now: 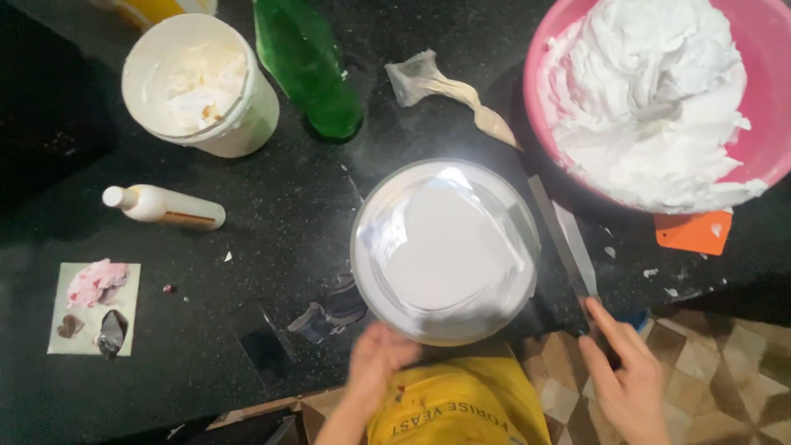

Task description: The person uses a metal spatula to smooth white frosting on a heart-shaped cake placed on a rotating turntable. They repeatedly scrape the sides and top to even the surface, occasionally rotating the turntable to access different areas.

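Looking down from my head: a white bottle (163, 206) lies on its side at the left of the black counter (272, 247), a white tub (200, 82) and a green bottle (306, 66) stand above it, and an orange card (694, 231) sits under the pink bowl (770, 99) of white cream. The round cake (445, 251), smooth and white, sits at the counter's centre. My left hand (375, 363) touches its near edge, fingers curled and blurred. My right hand (630, 379) grips the long metal spatula (563, 239) beside the cake.

green bottle (306, 66), white tub (202, 82), pink bowl (762, 49)
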